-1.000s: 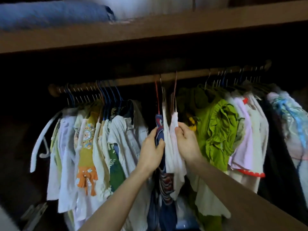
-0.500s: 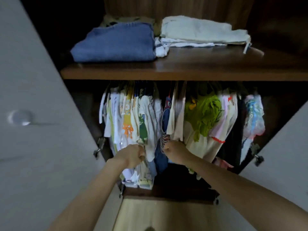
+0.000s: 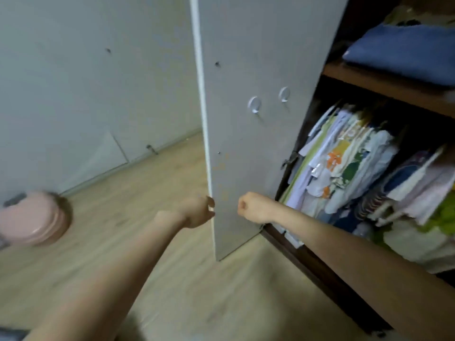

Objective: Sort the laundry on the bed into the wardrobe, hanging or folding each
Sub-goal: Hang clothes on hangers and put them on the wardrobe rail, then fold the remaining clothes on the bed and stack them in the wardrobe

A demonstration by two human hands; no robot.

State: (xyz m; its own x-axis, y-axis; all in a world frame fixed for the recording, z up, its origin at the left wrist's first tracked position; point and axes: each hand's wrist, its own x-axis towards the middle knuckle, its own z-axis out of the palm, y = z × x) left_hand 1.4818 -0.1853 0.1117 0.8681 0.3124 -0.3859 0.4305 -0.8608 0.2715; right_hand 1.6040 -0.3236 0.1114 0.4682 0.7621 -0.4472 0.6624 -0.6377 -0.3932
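Fingers: your left hand (image 3: 197, 212) grips the wardrobe door (image 3: 251, 143) edge; your right hand (image 3: 253, 207) is fisted, empty.
Arms: both extended forward.

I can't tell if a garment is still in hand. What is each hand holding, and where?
Left hand grips the wardrobe door by its free edge, low down. Right hand is a fist holding nothing.

The left hand (image 3: 197, 212) reaches round the outer edge of the open wardrobe door (image 3: 256, 134), so the door hides its fingertips and its grip on that edge cannot be made out. To the right of the door, the hanging clothes (image 3: 344, 163) are smeared by motion blur, their hangers and rail lost in shadow, and the folded blue garment (image 3: 403, 52) on the shelf above them is cut off by the picture's right edge. Far left of the door, a pink round object (image 3: 32, 217) on the floor is blurred and cropped, too unclear to name.
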